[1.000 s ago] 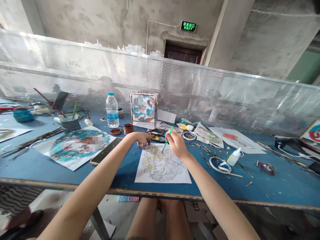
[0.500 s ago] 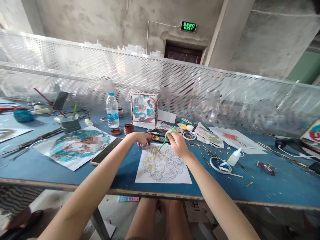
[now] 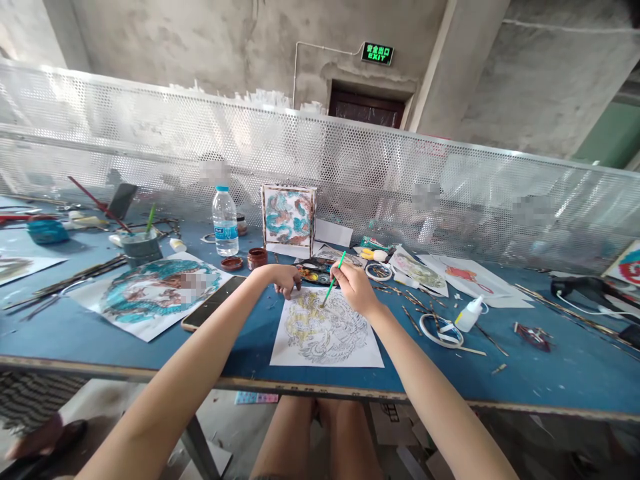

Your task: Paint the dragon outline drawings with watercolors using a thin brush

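Observation:
My right hand [image 3: 353,283] is closed around a thin green paintbrush [image 3: 334,280], tilted with its tip down on a sheet of paper [image 3: 367,357]. The sheet bears a round line drawing [image 3: 330,333], its upper left part coloured yellow. At the sheet's upper left edge rests my left hand [image 3: 288,280], bent at the wrist, fingertips pointing down and a little apart, holding nothing. Just beyond both hands lies a paint palette [image 3: 313,275] with orange and dark paint, partly covered by the hands. An open jar of brown paint [image 3: 257,257] stands behind my left hand, beside its lid [image 3: 231,263].
A phone [image 3: 215,305] and a blue-and-brown painting [image 3: 155,293] lie left. Behind stand a water bottle [image 3: 225,223] and a framed picture [image 3: 289,217]. Right are a glue bottle [image 3: 469,315], tape rings [image 3: 441,331] and thin sticks [image 3: 413,321]. A perforated metal screen [image 3: 350,173] borders the table.
The brush tip has shifted slightly right across the drawing, and the brush stands a little more upright. My left hand and the sheet have stayed put.

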`<state>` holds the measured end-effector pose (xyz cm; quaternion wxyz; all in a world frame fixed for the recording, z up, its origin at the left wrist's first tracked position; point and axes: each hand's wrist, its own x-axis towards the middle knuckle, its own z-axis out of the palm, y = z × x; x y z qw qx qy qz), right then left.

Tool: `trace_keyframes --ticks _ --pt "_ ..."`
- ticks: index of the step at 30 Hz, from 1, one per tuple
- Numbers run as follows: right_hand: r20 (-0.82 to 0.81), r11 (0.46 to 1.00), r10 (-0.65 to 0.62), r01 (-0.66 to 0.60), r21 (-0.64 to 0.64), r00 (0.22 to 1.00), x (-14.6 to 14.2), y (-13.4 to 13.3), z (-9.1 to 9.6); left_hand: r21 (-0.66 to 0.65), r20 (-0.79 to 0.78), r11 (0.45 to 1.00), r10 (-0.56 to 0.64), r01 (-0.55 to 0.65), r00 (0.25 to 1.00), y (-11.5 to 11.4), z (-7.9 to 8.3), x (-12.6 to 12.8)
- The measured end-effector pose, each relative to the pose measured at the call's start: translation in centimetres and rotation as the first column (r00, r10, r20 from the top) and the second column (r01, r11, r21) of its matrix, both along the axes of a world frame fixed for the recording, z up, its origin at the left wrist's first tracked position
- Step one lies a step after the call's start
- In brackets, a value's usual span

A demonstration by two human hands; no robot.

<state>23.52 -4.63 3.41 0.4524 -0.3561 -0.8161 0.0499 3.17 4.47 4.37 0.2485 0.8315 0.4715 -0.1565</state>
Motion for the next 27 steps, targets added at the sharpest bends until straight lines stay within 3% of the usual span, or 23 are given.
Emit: trace_keyframes --ticks 27 --pt "-0.014 0.999 -0.033 0.033 0.004 0.999 0.19 0.25 0.02 0.011 0.0 1.0 0.002 -0.002 1.0 0.12 -0.13 -0.06"
